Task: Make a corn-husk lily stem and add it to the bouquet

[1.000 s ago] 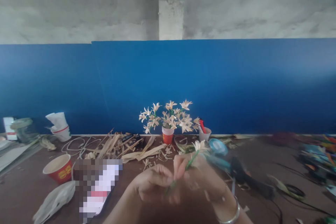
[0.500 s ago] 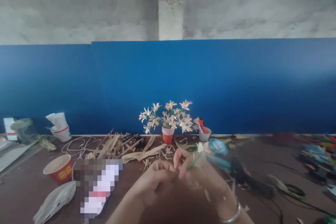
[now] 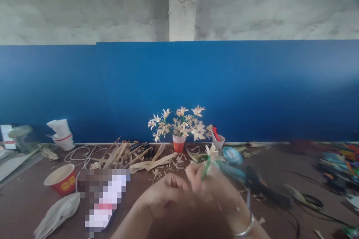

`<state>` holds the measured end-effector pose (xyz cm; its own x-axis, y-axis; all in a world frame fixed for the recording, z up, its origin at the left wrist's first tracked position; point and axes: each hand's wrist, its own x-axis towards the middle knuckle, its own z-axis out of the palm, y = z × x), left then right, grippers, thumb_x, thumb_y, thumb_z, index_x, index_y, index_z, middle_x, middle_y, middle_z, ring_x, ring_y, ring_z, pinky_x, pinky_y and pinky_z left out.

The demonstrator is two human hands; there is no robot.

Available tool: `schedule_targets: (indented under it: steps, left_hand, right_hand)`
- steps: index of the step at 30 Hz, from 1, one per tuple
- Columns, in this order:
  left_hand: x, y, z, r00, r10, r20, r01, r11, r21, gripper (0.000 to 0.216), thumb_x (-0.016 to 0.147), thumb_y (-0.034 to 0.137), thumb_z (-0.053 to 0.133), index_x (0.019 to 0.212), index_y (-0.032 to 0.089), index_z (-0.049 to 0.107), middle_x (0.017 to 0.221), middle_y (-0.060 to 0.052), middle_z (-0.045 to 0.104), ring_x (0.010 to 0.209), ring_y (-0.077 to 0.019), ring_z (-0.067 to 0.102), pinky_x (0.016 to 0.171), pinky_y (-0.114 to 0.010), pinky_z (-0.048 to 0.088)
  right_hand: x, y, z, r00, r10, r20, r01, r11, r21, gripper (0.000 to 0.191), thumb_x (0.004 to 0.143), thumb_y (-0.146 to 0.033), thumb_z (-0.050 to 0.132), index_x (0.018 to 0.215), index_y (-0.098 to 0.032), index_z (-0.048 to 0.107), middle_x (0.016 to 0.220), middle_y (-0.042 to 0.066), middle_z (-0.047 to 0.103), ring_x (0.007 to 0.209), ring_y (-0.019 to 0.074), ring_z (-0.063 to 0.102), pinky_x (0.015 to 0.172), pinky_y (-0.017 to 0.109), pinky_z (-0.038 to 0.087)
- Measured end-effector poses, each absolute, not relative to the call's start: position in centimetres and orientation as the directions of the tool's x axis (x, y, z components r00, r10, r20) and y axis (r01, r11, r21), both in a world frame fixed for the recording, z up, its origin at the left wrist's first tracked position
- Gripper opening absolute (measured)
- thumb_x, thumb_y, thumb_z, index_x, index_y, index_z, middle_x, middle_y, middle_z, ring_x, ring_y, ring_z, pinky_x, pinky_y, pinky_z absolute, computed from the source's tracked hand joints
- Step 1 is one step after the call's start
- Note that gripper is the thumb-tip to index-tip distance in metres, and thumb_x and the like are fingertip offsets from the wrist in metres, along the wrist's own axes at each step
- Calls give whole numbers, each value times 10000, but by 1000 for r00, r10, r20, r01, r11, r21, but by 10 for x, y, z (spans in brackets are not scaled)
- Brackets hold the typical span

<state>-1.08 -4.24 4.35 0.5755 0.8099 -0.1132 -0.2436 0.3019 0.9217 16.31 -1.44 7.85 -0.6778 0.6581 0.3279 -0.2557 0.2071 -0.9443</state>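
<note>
My right hand (image 3: 209, 181), with a silver bangle at the wrist, pinches the green stem of a pale artificial flower (image 3: 212, 152); the bloom stands up above the fingers. Close against it on the left, my left hand (image 3: 169, 190) has its fingers curled together, and what they hold, if anything, is hidden. Beyond both hands stands a red and white paper cup (image 3: 178, 145) with a bunch of similar pale flowers (image 3: 182, 122) on green stems. Strips of dried husk (image 3: 153, 164) and small scraps lie on the brown table before the hands.
At left are a red paper bowl (image 3: 62, 185), a crumpled pale plastic bag (image 3: 57, 214) and a white cup with tissues (image 3: 64, 138). At right lie a blue tape roll (image 3: 232, 155), a dark tool (image 3: 266, 190) with a cable, and colourful clutter (image 3: 339, 168). A blue partition (image 3: 179, 82) stands behind.
The flower in my right hand has tipped more upright and shifted slightly left. My hands stay close together, and the view has moved a little.
</note>
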Motion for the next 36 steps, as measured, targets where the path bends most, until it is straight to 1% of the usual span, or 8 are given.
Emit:
schedule_targets:
  steps: [5,8,11,16,21,25,30,36]
  left_hand:
    - [-11,-42,49,477,874,-92,-326,274,905,155,545,212,751,606,124,639,462,44,500,351,-13,300,382,-185,187]
    - [-9,-43,55,373,925,-71,-300,192,934,171,565,230,741,601,137,602,490,46,500,389,-25,331,403,-181,217]
    - [-5,-44,63,230,972,-41,-184,85,979,170,593,246,704,575,137,575,519,38,500,442,-43,355,432,-183,249]
    - [5,-48,71,97,995,27,73,-34,997,133,636,229,604,553,132,568,502,38,464,459,-64,359,448,-201,260]
    - [4,-52,76,99,995,0,154,-16,988,90,639,222,564,593,146,557,502,50,448,440,-66,341,438,-205,247]
    - [-2,-53,79,192,981,24,232,-69,970,173,693,261,550,564,146,557,525,39,461,500,-84,375,491,-210,296]
    - [-4,-51,71,287,958,-6,223,-60,973,381,774,469,498,591,140,563,497,47,405,470,-79,335,460,-219,234]
    - [3,-52,67,183,982,52,155,-81,985,414,776,492,499,547,148,528,493,49,389,486,-78,327,464,-211,244]
  right_hand:
    - [156,-10,76,-653,710,265,-309,69,-948,263,607,-410,718,569,-158,652,579,-23,496,483,78,412,457,217,313]
    - [156,-7,75,-562,788,252,-284,103,-953,214,597,-346,740,600,-145,665,561,-28,502,498,72,398,480,209,327]
    - [157,-6,78,-475,846,242,-212,157,-965,200,606,-337,739,625,-152,666,551,-20,542,526,89,429,503,213,351]
    - [155,-2,73,-385,907,172,-110,140,-984,279,569,-368,757,507,-150,594,505,-33,526,504,79,416,494,207,348]
    - [154,4,65,-323,936,142,3,151,-989,342,560,-423,748,513,-141,561,464,-58,456,459,57,355,448,195,287]
    - [159,0,72,-493,849,191,-19,208,-978,304,626,-401,715,554,-136,585,502,-48,464,496,66,366,477,203,289]
    - [165,-4,77,-635,733,243,-58,268,-962,271,699,-363,666,575,-131,602,552,-29,471,516,72,359,476,214,269]
    - [165,-3,78,-555,809,193,46,261,-964,288,663,-402,686,581,-143,586,509,-45,454,507,76,373,468,201,288]
